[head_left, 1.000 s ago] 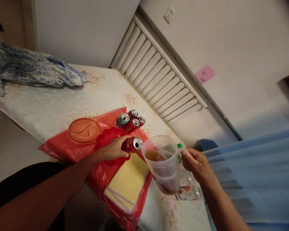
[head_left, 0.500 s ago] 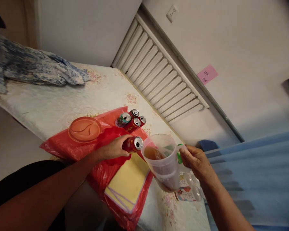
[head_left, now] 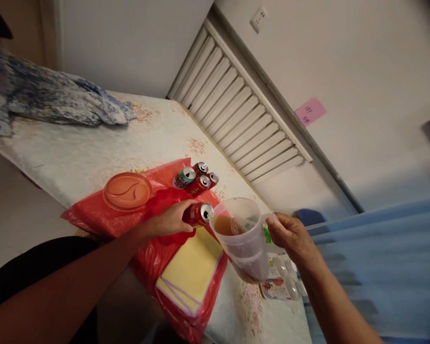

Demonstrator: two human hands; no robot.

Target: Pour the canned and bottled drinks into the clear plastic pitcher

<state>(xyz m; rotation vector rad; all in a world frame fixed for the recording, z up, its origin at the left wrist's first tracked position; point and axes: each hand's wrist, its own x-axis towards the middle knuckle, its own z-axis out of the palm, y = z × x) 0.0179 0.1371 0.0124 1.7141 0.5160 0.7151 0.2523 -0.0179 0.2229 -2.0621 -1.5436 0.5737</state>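
My left hand (head_left: 170, 220) is wrapped round a red drink can (head_left: 199, 213), which is tipped on its side with its opened top at the rim of a clear plastic jug (head_left: 241, 239). Amber liquid lies in the jug. My right hand (head_left: 290, 236) grips the jug's handle and holds the jug tilted a little above the table. Both hands are over the near right part of the table, above a red plastic bag (head_left: 154, 215).
Several opened cans (head_left: 197, 178) stand on the red bag behind my left hand. An orange lid (head_left: 127, 191) lies to the left, yellow sheets (head_left: 189, 272) in front. A clear bottle (head_left: 281, 282) lies under the jug. Blue-patterned cloth (head_left: 53, 102) sits at the table's far left.
The can and jug have stayed together and shifted slightly; the amber liquid level in the jug looks a little higher. Both hands keep their grips.
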